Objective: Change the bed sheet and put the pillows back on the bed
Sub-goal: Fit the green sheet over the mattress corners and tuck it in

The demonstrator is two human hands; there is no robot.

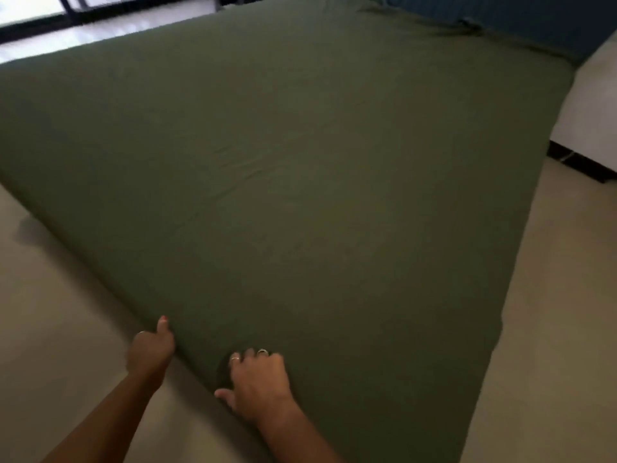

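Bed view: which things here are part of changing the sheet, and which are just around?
Part of the job:
- green sheet, spread over the bed
- left hand, gripping the sheet's edge at the near corner
- right hand, fingers curled on the sheet at the same corner

Just around:
- floor
- blue headboard
- white furniture beside the bed
- window

No pillows in view.

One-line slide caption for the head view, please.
Both hands, left hand and right hand, work the near corner of the green sheet covering the bed.
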